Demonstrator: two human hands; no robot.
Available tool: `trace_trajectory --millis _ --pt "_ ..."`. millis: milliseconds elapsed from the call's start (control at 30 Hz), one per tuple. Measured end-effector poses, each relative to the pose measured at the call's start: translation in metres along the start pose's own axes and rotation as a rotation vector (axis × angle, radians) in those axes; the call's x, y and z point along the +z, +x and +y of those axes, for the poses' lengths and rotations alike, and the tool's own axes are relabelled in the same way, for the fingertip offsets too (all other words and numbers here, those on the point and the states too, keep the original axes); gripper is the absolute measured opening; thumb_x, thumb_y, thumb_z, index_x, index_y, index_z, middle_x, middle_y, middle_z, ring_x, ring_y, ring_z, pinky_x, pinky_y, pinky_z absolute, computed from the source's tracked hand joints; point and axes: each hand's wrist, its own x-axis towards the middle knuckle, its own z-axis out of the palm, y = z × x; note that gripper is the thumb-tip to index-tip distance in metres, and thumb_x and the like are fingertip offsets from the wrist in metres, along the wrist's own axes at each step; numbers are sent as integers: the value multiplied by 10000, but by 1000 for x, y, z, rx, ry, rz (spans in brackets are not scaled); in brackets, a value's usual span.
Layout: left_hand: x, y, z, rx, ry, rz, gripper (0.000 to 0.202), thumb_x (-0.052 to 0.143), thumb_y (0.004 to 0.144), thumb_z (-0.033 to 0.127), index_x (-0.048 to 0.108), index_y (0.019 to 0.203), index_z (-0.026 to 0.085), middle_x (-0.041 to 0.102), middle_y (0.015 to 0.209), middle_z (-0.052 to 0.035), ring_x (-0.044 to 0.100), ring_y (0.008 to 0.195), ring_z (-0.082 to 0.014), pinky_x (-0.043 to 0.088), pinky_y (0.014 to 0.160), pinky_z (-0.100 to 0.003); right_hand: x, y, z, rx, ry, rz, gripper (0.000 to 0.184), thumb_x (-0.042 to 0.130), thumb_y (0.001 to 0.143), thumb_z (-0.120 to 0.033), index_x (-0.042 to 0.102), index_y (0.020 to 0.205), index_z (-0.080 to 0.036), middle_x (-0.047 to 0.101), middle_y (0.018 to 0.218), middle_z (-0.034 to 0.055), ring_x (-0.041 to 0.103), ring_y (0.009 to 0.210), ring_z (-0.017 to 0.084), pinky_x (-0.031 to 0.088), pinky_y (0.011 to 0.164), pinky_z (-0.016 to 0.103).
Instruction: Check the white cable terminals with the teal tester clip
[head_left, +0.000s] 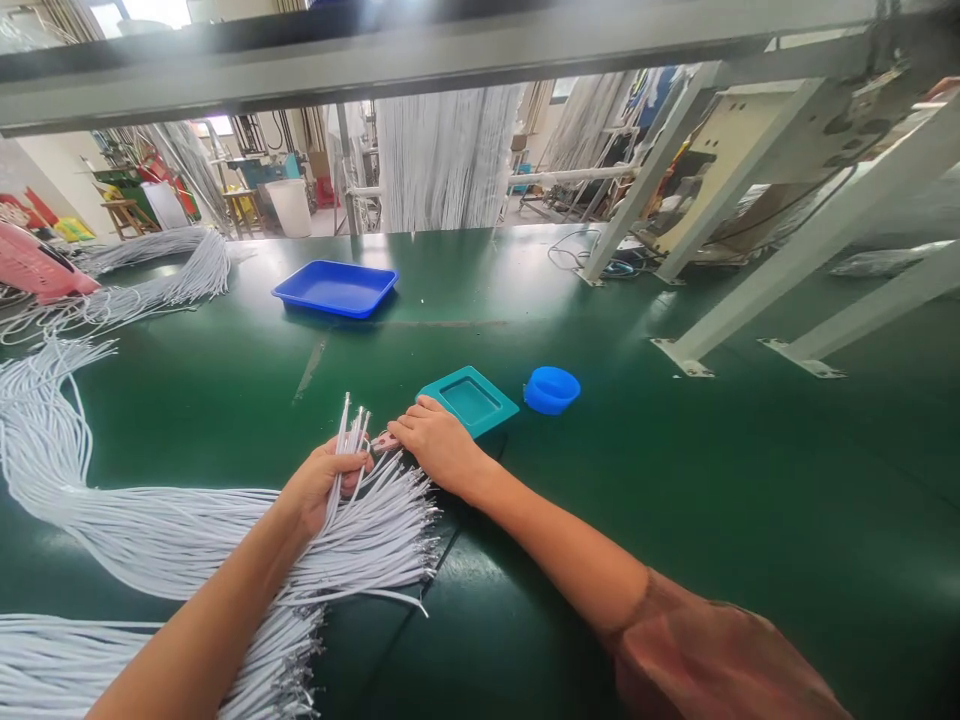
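My left hand (328, 483) is closed around several white cables (349, 435), whose tips stick up above the fingers. Close beside it, my right hand (435, 440) grips a small pinkish tool (385, 441) that points toward those cables; its exact kind is hard to make out. Below both hands a thick bundle of white cables (225, 520) lies across the table, its cut ends fanned out to the right. A teal square tray (475, 398) sits just beyond my right hand, partly covered by it. Right of that stands a round blue dish (552, 390).
A blue rectangular tray (335, 288) lies farther back on the green table (675, 500). More cables (262, 660) run along the near left, and a pink machine (37, 265) stands at the far left. Metal frame legs (720, 310) are fixed to the table at the right.
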Motion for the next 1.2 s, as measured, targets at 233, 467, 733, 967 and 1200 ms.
trace_trajectory --millis 233,467,733,967,1200 --pt "1 6 0 -78 100 43 131 668 554 89 538 569 102 375 358 60 272 324 -14 150 343 -155 4 2 1 2 -2 71 223 421 869 -174 585 724 -136 640 708 74 489 707 178 316 817 302" --pt "2 8 0 -125 78 18 123 665 563 81 545 586 99 420 395 41 294 336 -18 162 341 -155 6 1 3 -2 20 67 215 433 859 -168 596 723 -134 638 709 78 482 720 178 322 824 309" --pt "1 9 1 -161 15 -12 116 627 600 36 546 657 96 483 471 25 297 346 -6 200 331 -131 -2 -6 26 421 -25 259 458 377 876 -393 361 1302 -229 397 1334 103 219 1242 339 79 976 592" --pt "-7 5 3 -173 -48 -85 101 593 654 40 519 674 106 419 455 46 302 356 -10 223 337 -117 10 -5 29 512 -12 147 481 293 895 -422 296 1340 -238 335 1383 83 162 1269 355 122 974 606" --pt "-12 -9 8 -78 -107 -124 287 593 710 55 550 988 110 508 624 10 341 408 -9 299 378 -122 3 -5 28 504 40 148 440 323 899 -381 367 1306 -220 415 1334 75 225 1245 334 153 987 560"
